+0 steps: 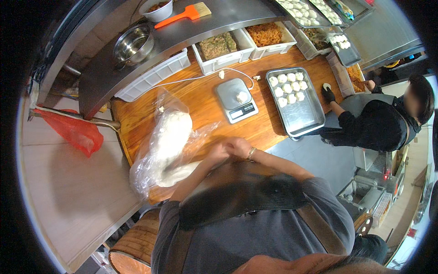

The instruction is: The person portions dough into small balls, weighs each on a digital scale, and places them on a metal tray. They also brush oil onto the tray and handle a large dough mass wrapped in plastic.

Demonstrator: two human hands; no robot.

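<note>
My left hand point(219, 152) and my right hand point(239, 147) meet at the table's near edge, in front of my apron. Their fingers overlap, and whether anything is between them is hidden. Left of them a large mass of white dough point(172, 132) lies partly inside a clear plastic bag point(142, 171). Beyond my hands stands a digital kitchen scale point(236, 101) with one dough ball point(241, 97) on its plate. Right of the scale, a metal tray point(301, 118) holds rows of dough balls point(286, 88). Small dough scraps point(221, 74) lie near the scale's cable.
White bins of filling point(224, 61) line the table's back, under a steel shelf point(219, 10) bearing a metal pot point(133, 44) and an orange brush point(186, 15). At right a co-worker point(376, 120) holds a dough piece point(326, 87) in a gloved hand. A red mesh bag point(75, 130) hangs left.
</note>
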